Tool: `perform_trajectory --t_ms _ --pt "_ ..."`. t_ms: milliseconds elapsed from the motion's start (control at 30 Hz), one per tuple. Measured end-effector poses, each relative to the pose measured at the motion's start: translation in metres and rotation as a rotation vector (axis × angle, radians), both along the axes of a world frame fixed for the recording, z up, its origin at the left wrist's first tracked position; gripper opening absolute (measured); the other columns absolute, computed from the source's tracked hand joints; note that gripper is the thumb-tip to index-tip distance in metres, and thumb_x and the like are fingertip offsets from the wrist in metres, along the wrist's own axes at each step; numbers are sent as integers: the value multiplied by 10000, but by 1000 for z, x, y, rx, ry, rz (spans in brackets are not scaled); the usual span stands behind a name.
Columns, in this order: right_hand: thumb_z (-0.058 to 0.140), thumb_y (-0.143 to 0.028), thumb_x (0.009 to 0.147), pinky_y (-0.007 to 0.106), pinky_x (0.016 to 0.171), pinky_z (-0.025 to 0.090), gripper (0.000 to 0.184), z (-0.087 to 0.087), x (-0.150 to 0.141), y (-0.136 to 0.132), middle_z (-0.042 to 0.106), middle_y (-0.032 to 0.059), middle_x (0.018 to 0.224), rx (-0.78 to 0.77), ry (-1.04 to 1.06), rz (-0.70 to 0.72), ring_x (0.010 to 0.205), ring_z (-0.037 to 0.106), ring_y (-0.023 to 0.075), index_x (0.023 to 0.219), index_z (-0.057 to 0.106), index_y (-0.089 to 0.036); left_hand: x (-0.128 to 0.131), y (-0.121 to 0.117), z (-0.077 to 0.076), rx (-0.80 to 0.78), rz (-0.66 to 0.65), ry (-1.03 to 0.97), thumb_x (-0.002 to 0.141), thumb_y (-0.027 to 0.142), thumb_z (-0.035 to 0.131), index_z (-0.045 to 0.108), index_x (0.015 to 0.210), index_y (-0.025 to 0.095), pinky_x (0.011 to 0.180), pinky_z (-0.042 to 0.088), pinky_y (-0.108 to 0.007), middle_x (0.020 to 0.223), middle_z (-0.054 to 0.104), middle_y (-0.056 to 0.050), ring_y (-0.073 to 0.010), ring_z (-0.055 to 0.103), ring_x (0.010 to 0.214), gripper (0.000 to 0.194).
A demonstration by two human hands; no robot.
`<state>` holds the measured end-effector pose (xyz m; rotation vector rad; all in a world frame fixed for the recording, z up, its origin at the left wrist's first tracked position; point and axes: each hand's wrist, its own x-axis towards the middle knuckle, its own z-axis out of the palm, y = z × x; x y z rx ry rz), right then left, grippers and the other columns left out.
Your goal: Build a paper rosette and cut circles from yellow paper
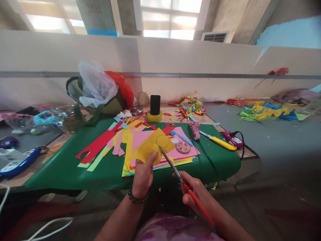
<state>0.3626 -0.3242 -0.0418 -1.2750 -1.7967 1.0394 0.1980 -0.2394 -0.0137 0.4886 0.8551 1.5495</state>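
Note:
My left hand (142, 175) pinches a yellow sheet of paper (152, 145) with drawn circles, holding it up over the front edge of the table. My right hand (194, 192) grips red-handled scissors (180, 179), and their blades reach up to the lower right edge of the yellow paper. A dark bead bracelet sits on my left wrist. Under the held sheet lies a stack of pink and yellow sheets (180, 155) on the green table cover (65, 167).
Red paper offcuts (97, 144), a pink glue gun (195, 129), a yellow utility knife (220, 142) and a small round tin (183, 147) lie on the cover. A phone (155, 104) stands in a tape roll. Plastic bags (97, 87) sit back left, a paper decoration (190, 107) back right.

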Motion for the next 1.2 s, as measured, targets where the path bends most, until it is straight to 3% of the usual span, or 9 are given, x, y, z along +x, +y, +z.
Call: perform_trajectory --t_ms 233,400,733,933,1200 --pt "352 -932 683 233 465 211 956 -9 2 0 320 -72 579 4 32 -18 538 240 102 1125 599 -121 -2 1 -1 27 -42 -23 439 211 916 745 767 160 786 568 -270 840 777 -19 -170 717 809 374" --pt "363 -926 688 236 467 215 952 -13 4 2 314 -73 575 18 24 -26 529 251 102 1120 614 -115 -4 2 0 44 -65 8 449 232 913 737 740 148 786 565 -283 821 774 -33 -189 718 817 351" --pt "297 -946 674 243 499 253 953 4 2 5 397 -48 636 28 -57 -14 565 295 112 1058 585 -124 -4 4 8 19 -97 54 389 237 919 755 746 146 740 567 -278 793 775 -38 -188 715 757 404" --pt "323 -943 677 246 482 212 987 -3 5 9 294 -77 588 -11 -23 -19 539 244 108 1140 588 -113 -7 5 11 -22 -120 97 371 243 918 740 678 136 707 573 -281 775 772 -55 -196 711 732 371" --pt "292 -938 696 240 487 228 974 -2 5 7 326 -72 599 13 -45 -18 550 261 108 1128 581 -115 -8 3 7 6 -141 142 422 267 914 735 713 138 735 569 -293 764 768 -50 -213 717 767 366"
